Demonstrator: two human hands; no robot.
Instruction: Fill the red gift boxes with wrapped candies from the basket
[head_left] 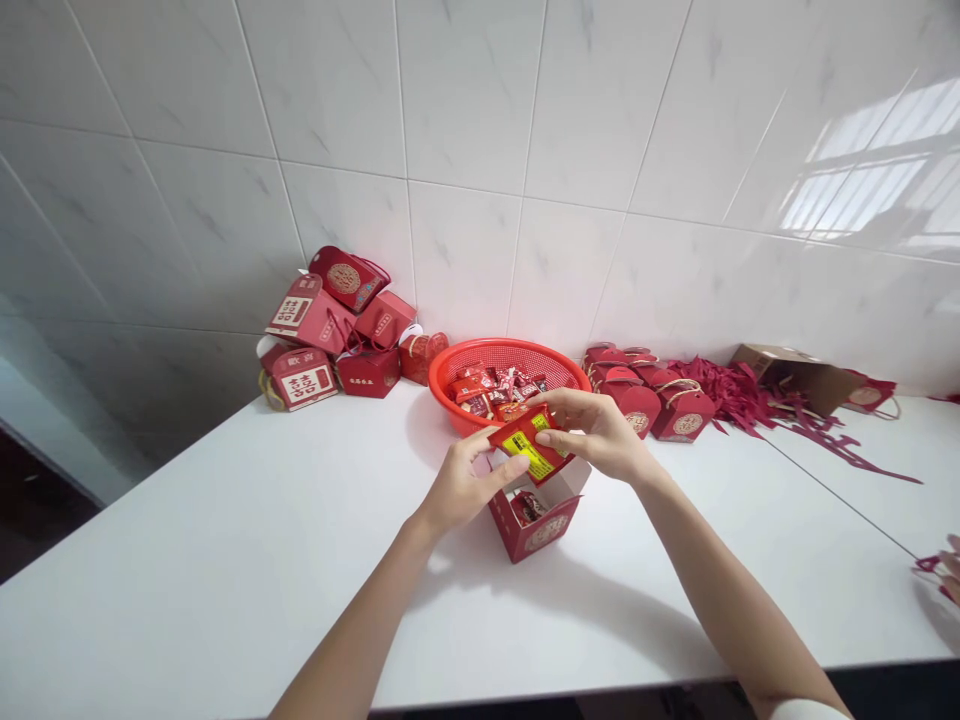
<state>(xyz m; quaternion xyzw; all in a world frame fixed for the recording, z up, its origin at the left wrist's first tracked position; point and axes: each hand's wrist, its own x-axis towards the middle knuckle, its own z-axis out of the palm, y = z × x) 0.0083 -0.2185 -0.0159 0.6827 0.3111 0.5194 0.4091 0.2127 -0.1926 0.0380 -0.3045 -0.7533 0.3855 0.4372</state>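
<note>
Between both my hands is a red candy packet [531, 442] with yellow printed panels, tilted over a gift box. My left hand [466, 482] pinches its left side with the thumb on the front. On the other side, my right hand [596, 430] grips the packet's right edge between thumb and fingers. Just below stands the open red gift box [536, 530], white inside, with a dark wrapped candy [526, 506] in it. Behind my hands, a red plastic basket [450, 400] holds several wrapped candies [499, 390].
Several red gift boxes [304, 380] are piled at the left by the tiled wall. More closed boxes [681, 405] stand right of the basket, beside red ribbons [739, 390] and a brown cardboard box [799, 375]. Another person's hand [951, 570] shows at the right edge.
</note>
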